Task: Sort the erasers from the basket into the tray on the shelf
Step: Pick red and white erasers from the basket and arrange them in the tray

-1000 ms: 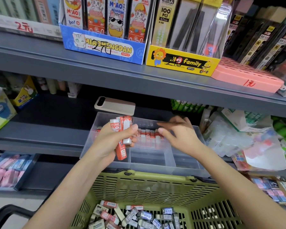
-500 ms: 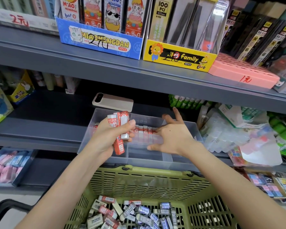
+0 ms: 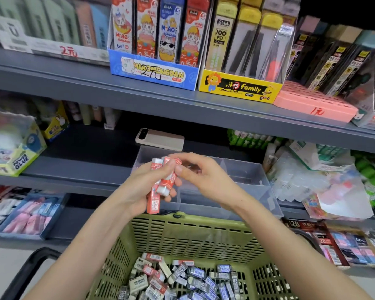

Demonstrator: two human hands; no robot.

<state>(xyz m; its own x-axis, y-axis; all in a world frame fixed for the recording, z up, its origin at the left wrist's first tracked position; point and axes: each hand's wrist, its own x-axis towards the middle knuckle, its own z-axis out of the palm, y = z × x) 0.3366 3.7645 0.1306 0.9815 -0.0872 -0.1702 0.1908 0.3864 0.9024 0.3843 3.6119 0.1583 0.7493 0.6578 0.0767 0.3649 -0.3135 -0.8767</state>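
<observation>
Grey shop shelves (image 3: 85, 167) face us; on the middle one we note a clear compartment tray (image 3: 247, 169). We find the left hand (image 3: 139, 187) curled round a bunch of red-sleeved erasers (image 3: 160, 182), held above the tray's near left corner. We record the right hand (image 3: 206, 180), fingers bent, pinching the bunch's top. Nearest us, loose erasers (image 3: 182, 280) lie in the green basket (image 3: 193, 232).

Even indoor light, blurred, warped edges.
</observation>
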